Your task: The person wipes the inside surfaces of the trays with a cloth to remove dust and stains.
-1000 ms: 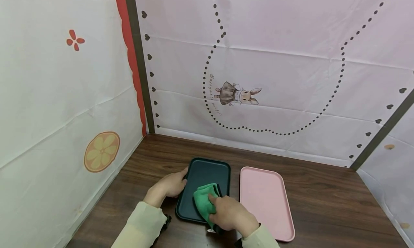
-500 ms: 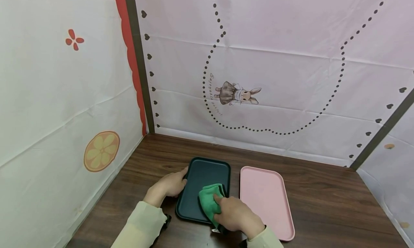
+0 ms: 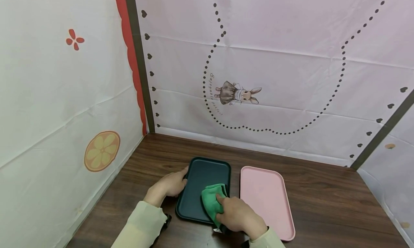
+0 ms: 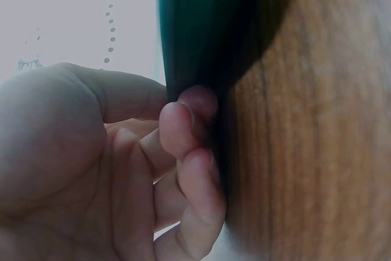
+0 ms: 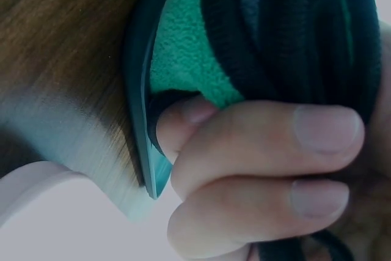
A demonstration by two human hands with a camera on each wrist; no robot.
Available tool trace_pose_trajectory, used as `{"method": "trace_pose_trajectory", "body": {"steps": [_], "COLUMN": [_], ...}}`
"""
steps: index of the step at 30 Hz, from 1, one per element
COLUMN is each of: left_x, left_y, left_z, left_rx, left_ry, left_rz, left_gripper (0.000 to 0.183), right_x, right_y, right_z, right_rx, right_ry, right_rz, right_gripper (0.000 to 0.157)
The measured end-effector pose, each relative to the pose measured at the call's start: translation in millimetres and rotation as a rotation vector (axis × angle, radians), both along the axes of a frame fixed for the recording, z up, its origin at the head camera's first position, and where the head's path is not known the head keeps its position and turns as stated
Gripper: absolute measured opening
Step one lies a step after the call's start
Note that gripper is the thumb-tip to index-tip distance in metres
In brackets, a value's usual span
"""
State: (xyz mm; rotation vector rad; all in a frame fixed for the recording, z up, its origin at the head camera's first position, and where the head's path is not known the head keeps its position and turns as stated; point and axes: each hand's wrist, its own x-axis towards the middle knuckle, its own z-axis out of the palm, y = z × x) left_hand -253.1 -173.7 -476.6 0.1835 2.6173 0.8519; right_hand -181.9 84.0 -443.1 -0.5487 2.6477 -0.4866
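A dark teal rectangular tray [image 3: 210,171] lies flat on the wooden table. My left hand [image 3: 171,184] holds its left edge; in the left wrist view the thumb meets the tray's rim [image 4: 192,29] while the other fingers curl in by its underside. Bunched in my right hand [image 3: 238,214] is a folded green cloth [image 3: 211,200] with dark edging, pressed onto the tray's near right part. The right wrist view shows curled fingers gripping the layered green cloth [image 5: 180,50] over the tray's rim. Part of the cloth is hidden under the hand.
A pink tray [image 3: 265,201] lies just right of the teal one, partly behind the right forearm. The brown wood-grain table [image 3: 336,205] meets printed fabric walls at the left, back and right.
My right hand has slid the green cloth rightward across the teal tray, toward its right edge. The left hand and both trays have stayed in place.
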Motion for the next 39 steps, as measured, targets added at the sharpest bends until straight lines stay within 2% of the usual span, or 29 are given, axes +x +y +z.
{"method": "trace_pose_trajectory", "body": {"steps": [19, 26, 33, 39], "left_x": [0.3, 0.5, -0.7, -0.7], "left_y": [-0.4, -0.2, -1.6, -0.8], "left_z": [2.9, 3.1, 2.9, 1.6], "left_rx": [-0.01, 0.003, -0.021, -0.006], "left_ry": [-0.016, -0.026, -0.037, -0.031], "left_rz": [-0.008, 0.003, -0.024, -0.005], "left_gripper": [0.062, 0.061, 0.062, 0.062], "right_x": [-8.0, -13.9, -20.3, -24.8], "right_y": [0.2, -1.8, -2.9, -3.5], "right_z": [2.1, 0.7, 1.4, 2.6], "right_rx": [-0.009, 0.022, 0.031, 0.035], "right_ry": [0.01, 0.047, 0.051, 0.069], "right_rz": [-0.025, -0.028, -0.037, -0.044], "right_gripper": [0.065, 0.064, 0.065, 0.065]}}
